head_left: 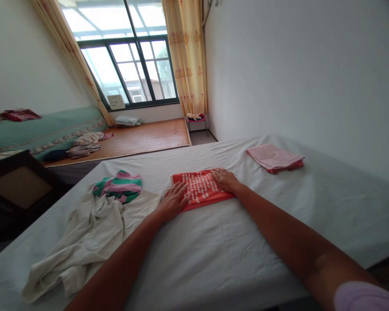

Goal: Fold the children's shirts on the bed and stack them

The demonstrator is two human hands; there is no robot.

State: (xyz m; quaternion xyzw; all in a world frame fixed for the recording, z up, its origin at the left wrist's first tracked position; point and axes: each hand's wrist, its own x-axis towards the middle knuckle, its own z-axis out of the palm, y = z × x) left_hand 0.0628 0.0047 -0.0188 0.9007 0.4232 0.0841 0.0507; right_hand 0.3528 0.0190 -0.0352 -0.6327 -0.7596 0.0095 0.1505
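A folded red-orange garment [199,190] with white lettering lies flat on the white sheet [220,242] in front of me. My left hand [173,201] rests on its left end, fingers stretched out. On its right end lies my right hand [224,179], also flat with the fingers extended. Crumpled off-white clothing [94,237] is spread to the left of my left forearm. A bunched green and pink striped garment [119,186] sits at the far end of that clothing. Off to the right is a folded pink cloth [274,157] with red-orange showing beneath its edge.
Beyond the sheet stands a low brown bed [149,136] with clothes along its left side. A dark cabinet [17,190] is at the left. A white wall [294,77] runs along the right, and a small stool [197,119] stands below the curtain.
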